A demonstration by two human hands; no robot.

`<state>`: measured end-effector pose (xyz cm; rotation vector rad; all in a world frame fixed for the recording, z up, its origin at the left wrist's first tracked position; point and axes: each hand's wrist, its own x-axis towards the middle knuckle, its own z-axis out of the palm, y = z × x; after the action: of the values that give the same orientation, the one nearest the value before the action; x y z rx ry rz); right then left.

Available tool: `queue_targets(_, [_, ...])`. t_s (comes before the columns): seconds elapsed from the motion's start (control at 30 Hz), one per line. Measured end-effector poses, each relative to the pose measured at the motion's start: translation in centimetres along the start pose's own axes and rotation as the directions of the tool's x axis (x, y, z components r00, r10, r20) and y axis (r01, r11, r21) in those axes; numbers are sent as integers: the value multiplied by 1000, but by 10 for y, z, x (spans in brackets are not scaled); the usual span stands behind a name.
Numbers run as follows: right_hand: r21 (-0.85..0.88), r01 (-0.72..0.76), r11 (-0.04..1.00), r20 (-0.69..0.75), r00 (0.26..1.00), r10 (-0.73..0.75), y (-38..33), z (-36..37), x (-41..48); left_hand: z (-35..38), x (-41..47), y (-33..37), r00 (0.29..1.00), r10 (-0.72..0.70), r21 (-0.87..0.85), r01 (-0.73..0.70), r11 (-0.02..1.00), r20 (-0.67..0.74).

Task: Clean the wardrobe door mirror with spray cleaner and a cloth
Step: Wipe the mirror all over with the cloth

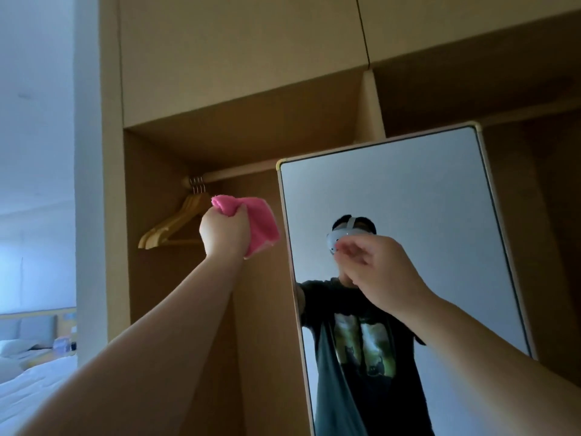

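- Mirror (408, 196) at risk of streaks or missed patches: cloth (261, 221) bunched tight, little flat face for wiping; no spray bottle in view.
- Set at 4 o'clock of view, 3 o'clock of left hand (224, 231) gripping cloth, apart from mirror.
- Right hand (377, 272) before mirror, fingers loose, empty.

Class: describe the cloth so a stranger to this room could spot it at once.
Start at the open wooden wardrobe, left of its framed mirror. Below the hanging rail, the left hand grips a crumpled cloth beside the wooden hangers. It is the only bright pink thing there.
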<state>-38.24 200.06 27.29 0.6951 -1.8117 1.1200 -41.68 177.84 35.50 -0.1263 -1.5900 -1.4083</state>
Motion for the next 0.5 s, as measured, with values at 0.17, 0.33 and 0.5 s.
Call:
queue_targets(0.17, [-87, 67, 994, 21, 998, -66, 4, -16, 8, 43, 31, 27, 1000, 13, 46, -13, 999, 4])
queue_targets(0.33, [-121, 97, 988, 41, 995, -93, 14, -40, 18, 76, 42, 38, 999, -5, -38, 6, 999, 32])
queue_targets(0.5, [-255, 166, 953, -55, 981, -186, 35, -68, 39, 98, 34, 40, 999, -33, -110, 37, 993, 38])
